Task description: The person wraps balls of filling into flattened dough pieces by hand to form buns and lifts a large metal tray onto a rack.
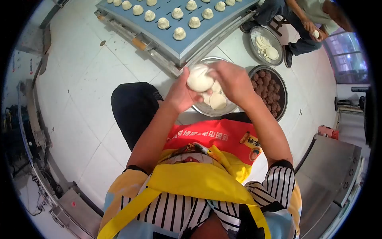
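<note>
A pale, rounded dough bun [199, 78] rests in my left hand [180, 93], whose fingers and thumb curl round it. At its right edge is my right hand [234, 81], with bent fingers pinching the dough and somewhat blurred by motion. Below both hands stands a metal bowl [207, 113] with flat round dough wrappers [217, 101] in it, partly hidden by my hands. To the right, a second bowl [285, 93] holds many brown balls of filling [266, 88]. Whether filling is inside the bun does not show.
A blue-topped tray [167, 38] on a metal frame carries rows of shaped buns [179, 34]. Another bowl [254, 46] of dough wrappers sits at upper right, near a seated person [306, 24] holding dough. Metal cabinets [330, 167] stand at right.
</note>
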`<state>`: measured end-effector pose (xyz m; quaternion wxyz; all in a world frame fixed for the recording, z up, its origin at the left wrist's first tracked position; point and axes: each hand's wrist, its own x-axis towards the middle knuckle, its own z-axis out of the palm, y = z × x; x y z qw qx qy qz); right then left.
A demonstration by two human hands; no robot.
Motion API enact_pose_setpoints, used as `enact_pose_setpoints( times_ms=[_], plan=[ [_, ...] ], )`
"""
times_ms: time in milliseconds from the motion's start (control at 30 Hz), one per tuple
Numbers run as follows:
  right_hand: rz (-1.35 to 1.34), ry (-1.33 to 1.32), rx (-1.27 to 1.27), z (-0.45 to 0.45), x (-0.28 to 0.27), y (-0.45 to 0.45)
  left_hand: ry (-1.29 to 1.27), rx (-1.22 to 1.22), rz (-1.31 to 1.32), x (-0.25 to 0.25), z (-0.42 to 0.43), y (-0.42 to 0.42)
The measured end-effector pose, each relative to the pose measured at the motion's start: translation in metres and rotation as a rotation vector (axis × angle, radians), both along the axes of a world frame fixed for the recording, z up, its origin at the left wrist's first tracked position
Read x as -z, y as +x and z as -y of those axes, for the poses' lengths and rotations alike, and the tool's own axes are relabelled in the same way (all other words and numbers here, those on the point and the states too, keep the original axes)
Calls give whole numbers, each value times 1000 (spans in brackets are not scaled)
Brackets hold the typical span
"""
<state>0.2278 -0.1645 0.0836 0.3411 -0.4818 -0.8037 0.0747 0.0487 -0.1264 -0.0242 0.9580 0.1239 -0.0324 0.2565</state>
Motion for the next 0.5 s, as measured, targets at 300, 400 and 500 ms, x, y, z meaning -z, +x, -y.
enact_pose_setpoints(
  times_ms=[300, 400, 500],
  plan=[
    [-943, -1062, 319, -15, 44, 23, 2275, -950, -894, -39, -14, -1],
    [-749, -1502, 265, -29, 45, 50, 2356, -872, -734, -23, -14, 2],
    [-1266, -1377, 93, -39, 38, 87, 1650, -856, -838, -13, -4, 14]
  ],
)
